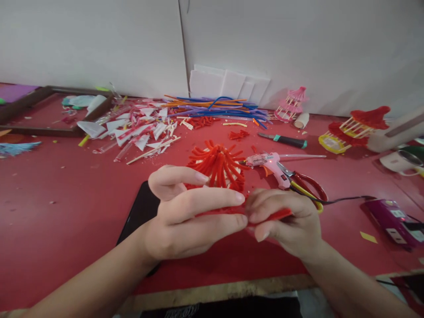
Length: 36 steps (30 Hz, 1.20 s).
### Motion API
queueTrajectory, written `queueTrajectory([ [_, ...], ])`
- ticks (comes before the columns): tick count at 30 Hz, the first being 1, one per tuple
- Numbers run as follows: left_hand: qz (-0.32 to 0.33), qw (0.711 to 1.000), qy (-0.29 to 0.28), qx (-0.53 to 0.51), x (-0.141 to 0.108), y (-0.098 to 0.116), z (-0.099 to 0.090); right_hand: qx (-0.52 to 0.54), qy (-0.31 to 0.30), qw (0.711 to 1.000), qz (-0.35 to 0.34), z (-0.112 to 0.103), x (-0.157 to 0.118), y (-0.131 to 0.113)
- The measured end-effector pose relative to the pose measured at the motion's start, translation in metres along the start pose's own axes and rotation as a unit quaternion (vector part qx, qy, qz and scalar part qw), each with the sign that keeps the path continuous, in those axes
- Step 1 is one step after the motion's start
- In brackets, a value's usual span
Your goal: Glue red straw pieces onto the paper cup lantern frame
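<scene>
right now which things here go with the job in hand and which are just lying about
Likely job:
- red fuzzy strip in right hand
- red fuzzy-stemmed cone
- pink plastic glue gun

Likely lying about:
- dark brown rectangular frame
- white handled mug
- small yellow slip

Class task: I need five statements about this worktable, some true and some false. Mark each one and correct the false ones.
1. The right hand holds a red strip. True.
2. The left hand lies flat on the table. False: the left hand is raised, its fingertips close to the right hand.
3. The black-handled knife lies farther back than the pink glue gun. True.
4. The pink tower stands to the right of the red and yellow tower. False: the pink tower stands to its left.
5. White sheets lean against the wall. True.
</scene>
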<state>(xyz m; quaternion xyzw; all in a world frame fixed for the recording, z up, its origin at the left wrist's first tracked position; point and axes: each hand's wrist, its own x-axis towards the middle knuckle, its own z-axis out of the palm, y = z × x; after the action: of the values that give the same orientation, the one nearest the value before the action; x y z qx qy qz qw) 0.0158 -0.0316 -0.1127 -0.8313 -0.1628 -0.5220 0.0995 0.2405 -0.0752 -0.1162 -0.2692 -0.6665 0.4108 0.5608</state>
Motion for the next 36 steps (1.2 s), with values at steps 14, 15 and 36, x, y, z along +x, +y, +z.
queueTrajectory([
  [14,-0.004,0.996,-0.088,-0.014,0.019,0.002,-0.017,0.016,-0.103,0.992,-0.067,-0.016,0.009,-0.004],
  [15,-0.002,0.996,-0.091,-0.012,0.019,0.001,-0.017,0.021,-0.115,0.991,-0.064,-0.018,0.01,-0.005],
  [36,-0.15,0.988,-0.029,0.002,0.015,-0.018,-0.002,-0.245,0.151,0.938,-0.192,-0.034,0.004,-0.003],
])
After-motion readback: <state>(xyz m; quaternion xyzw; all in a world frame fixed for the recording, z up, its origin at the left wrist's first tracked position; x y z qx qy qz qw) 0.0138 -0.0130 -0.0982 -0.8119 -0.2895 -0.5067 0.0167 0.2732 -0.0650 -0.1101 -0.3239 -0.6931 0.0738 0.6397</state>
